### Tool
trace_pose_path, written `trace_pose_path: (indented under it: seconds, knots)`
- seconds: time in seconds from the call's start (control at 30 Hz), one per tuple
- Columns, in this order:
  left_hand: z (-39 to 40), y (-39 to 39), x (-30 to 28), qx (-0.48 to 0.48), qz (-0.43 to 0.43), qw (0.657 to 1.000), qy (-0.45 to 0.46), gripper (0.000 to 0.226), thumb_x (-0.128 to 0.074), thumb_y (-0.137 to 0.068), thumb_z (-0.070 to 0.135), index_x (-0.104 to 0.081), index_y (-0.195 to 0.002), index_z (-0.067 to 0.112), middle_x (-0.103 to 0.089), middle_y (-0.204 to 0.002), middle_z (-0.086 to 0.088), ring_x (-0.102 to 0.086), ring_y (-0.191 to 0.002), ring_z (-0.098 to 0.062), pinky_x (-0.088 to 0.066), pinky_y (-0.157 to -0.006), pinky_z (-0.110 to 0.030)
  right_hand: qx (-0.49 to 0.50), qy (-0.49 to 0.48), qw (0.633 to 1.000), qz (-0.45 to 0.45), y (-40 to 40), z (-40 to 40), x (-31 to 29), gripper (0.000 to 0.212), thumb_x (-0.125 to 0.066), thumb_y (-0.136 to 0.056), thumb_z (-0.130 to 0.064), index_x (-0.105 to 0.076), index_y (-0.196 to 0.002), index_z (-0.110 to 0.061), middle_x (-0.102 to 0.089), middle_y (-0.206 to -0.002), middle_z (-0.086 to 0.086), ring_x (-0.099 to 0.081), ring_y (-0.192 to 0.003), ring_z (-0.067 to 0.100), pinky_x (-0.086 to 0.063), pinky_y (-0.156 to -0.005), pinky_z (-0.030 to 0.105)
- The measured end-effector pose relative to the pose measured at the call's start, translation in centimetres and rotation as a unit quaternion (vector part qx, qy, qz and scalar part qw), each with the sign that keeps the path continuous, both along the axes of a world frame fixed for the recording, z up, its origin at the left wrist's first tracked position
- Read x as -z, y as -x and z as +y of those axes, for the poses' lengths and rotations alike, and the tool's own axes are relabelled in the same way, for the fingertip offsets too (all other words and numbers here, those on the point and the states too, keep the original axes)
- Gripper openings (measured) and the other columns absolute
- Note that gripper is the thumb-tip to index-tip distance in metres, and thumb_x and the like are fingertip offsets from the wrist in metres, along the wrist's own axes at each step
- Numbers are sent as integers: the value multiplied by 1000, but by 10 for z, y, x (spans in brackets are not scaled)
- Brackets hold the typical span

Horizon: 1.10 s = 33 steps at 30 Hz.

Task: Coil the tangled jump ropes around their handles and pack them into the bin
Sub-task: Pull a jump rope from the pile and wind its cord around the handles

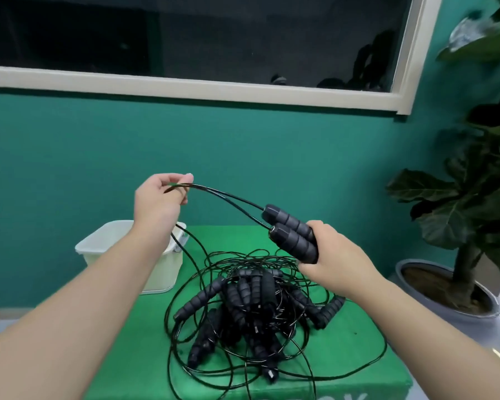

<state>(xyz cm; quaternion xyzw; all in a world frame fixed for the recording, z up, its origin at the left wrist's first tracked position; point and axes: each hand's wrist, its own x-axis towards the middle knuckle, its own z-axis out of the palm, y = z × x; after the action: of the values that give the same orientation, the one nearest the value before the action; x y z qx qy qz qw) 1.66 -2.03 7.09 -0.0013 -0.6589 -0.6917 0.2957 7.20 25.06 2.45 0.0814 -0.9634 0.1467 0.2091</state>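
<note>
Our right hand (334, 256) grips two black jump-rope handles (290, 230); left hand (159, 197) pinches their cords (225, 196) aloft. Tangled rope pile (251, 307) fills the green surface (358, 350) beside the white bin (104, 243) at its far-left edge.

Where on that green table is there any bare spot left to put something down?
Bare green shows along the table's right side, between the rope pile and the right edge, and in a strip at the back, between the white bin and the right hand. The middle and front are crowded with handles and loose loops. The left part is hidden by the forearm.
</note>
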Motion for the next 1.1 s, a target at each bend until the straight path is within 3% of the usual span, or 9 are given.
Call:
trace_pose_path:
  seconds: [0.17,0.4,0.5,0.67,0.8,0.9,1.0,1.1]
  knots:
    - [-34,-23,-10,-26,16,999,-35,22,-67,-87,22,-60,-107,15,-65,-86,9,-53,-61,-8,-41,-65,-23,35,4,999,37,-27,-4,-4,38,-61,-75,-35,-40,-105,-25,-53,-96,-5,-54,-83,23,-45,-65,33]
    - [-69,-58,-7,-71,12,997,-40,17,-65,-89,28,-58,-103,20,-61,-81,11,-53,-63,-4,-42,-69,-22,116,51,991,-32,-51,1,2,32,-58,-77,-37,-38,-93,-19,-55,-82,-3,-56,-70,21,-40,-58,31]
    - [-79,-70,-2,-85,14,996,-25,15,-64,-90,28,-58,-101,19,-61,-80,9,-54,-65,-6,-41,-67,-22,138,75,986,-60,-59,1,7,33,-57,-79,-39,-39,-96,-17,-51,-77,-5,-55,-73,23,-39,-60,32]
    - [-107,-82,5,-114,7,988,-105,15,-60,-92,22,-58,-107,19,-60,-82,14,-53,-64,-4,-41,-79,-26,157,99,981,-57,-72,2,11,32,-57,-78,-39,-40,-96,-18,-51,-77,-6,-55,-74,24,-39,-61,32]
    - [-125,-92,14,-144,4,980,-134,19,-65,-90,27,-57,-104,19,-58,-79,13,-50,-59,-5,-40,-77,-24,182,129,973,-55,-83,11,16,32,-58,-77,-38,-42,-96,-18,-53,-78,-4,-55,-73,24,-38,-61,32]
    - [-116,-105,23,-151,-16,984,-95,23,-66,-87,39,-57,-95,20,-49,-68,4,-40,-53,-12,-37,-59,-22,184,234,951,-88,-84,11,23,32,-57,-70,-43,-46,-86,-17,-57,-73,0,-55,-66,25,-39,-59,30]
    - [-95,-117,35,-61,-86,994,-1,23,-64,-88,37,-57,-83,16,-37,-59,0,-30,-47,-16,-29,-51,-27,98,385,914,-88,-86,-4,27,29,-62,-74,-36,-42,-71,-15,-43,-63,1,-38,-56,19,-32,-59,29]
    - [-70,-125,48,46,-128,987,80,9,-63,-90,21,-60,-86,13,-39,-62,1,-28,-46,-13,-29,-48,-25,32,453,888,-73,-96,-20,27,16,-63,-85,-22,-50,-87,-14,-47,-71,0,-42,-61,16,-35,-58,27]
